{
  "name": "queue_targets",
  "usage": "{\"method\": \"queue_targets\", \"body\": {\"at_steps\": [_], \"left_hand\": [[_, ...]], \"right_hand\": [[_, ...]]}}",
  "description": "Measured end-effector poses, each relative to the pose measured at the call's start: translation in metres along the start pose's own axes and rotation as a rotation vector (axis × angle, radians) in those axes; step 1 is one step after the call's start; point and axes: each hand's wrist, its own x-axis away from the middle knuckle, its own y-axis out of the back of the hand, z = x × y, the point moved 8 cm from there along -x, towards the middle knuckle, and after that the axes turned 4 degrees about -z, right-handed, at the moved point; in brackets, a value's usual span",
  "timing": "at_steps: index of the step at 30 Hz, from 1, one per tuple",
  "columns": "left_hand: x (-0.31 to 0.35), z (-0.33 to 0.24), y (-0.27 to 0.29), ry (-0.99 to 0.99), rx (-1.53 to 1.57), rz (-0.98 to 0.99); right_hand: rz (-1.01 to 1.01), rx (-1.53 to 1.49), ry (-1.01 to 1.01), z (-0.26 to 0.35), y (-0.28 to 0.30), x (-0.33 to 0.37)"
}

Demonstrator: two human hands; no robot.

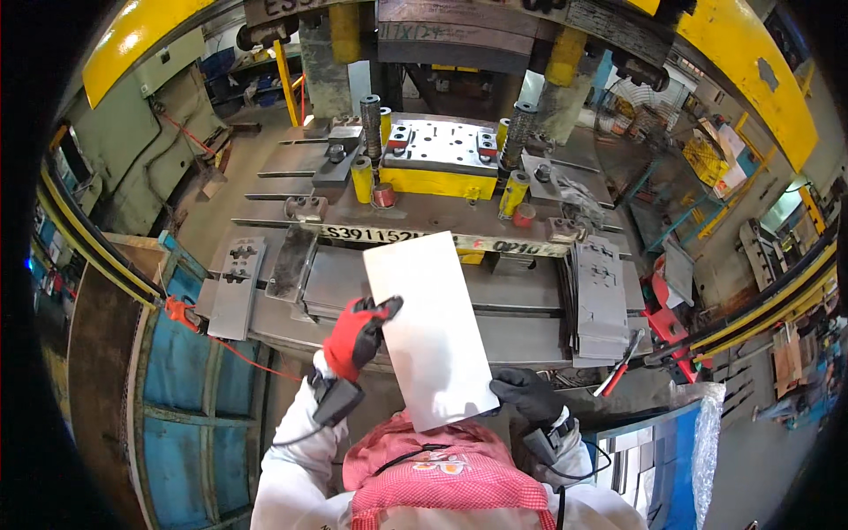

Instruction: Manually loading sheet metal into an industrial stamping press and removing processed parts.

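Note:
A flat rectangular metal sheet (433, 331), pale and shiny, is held up between my two hands in front of the press. My left hand (355, 334), in a red and black glove, grips its left edge with the thumb over the face. At the lower right corner, my right hand (527, 395) in a black glove is closed on the sheet; its fingers behind are hidden. Beyond the sheet lies the lower die (433, 146), a light plate with holes on a yellow base (437, 183), flanked by spring-wrapped posts (521, 132).
Stacked cut metal plates (601, 300) lie on the bed's right side, punched plates (237, 287) on its left. Red-handled pliers (618, 367) rest at the right edge. Yellow-black bars (768, 300) flank the press. A blue bin with sheets (654, 459) stands near my right.

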Motion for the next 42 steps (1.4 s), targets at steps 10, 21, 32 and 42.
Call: {"method": "queue_targets", "body": {"at_steps": [10,21,32,42], "left_hand": [[-0.131,-0.019,-0.009,-0.251,0.198,0.169],[-0.073,0.002,-0.042,0.269,0.629,0.135],[-0.128,-0.047,-0.072,0.44,1.088,0.171],[-0.143,-0.025,-0.063,0.236,1.051,-0.002]], "right_hand": [[-0.299,-0.321,0.242,0.083,0.02,-0.037],[-0.365,-0.368,0.308,0.118,0.099,-0.172],[-0.558,0.527,0.775,0.118,0.137,-0.222],[-0.946,0.988,0.903,0.176,0.06,-0.116]]}}
